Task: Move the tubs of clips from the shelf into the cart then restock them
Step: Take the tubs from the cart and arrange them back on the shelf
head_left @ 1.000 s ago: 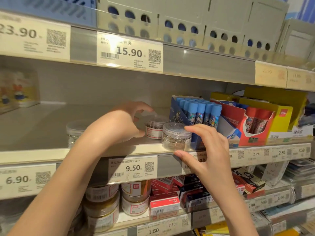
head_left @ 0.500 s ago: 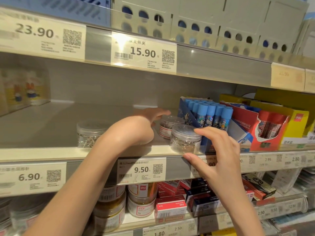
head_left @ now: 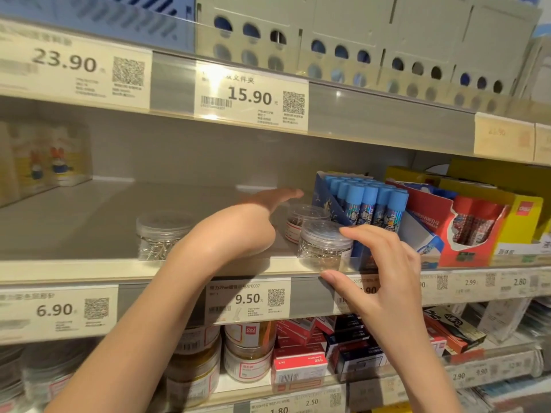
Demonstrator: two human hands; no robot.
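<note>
Three clear round tubs of metal clips stand on the middle shelf (head_left: 89, 263). One tub (head_left: 165, 234) stands alone to the left of my forearm. A rear tub (head_left: 307, 214) with a red-edged label and a front tub (head_left: 323, 248) stand together beside the glue-stick box. My left hand (head_left: 256, 219) reaches deep into the shelf, fingers stretched flat past the left side of the rear tub, holding nothing. My right hand (head_left: 378, 263) is spread at the front tub: fingertips rest on the lid's right edge, the thumb lies on the shelf's price rail below. No cart is in view.
A blue display box of glue sticks (head_left: 366, 204) and red and yellow glue boxes (head_left: 474, 225) fill the shelf to the right. Cartoon-printed packs (head_left: 44, 162) sit far left. Grey perforated organisers (head_left: 343, 40) are above; larger jars (head_left: 250, 353) and staple boxes (head_left: 301, 353) below.
My left hand's fingers have uncurled and stretched farther back, past the rear tub. My right hand keeps its pose at the front tub. The view has shifted slightly left.
</note>
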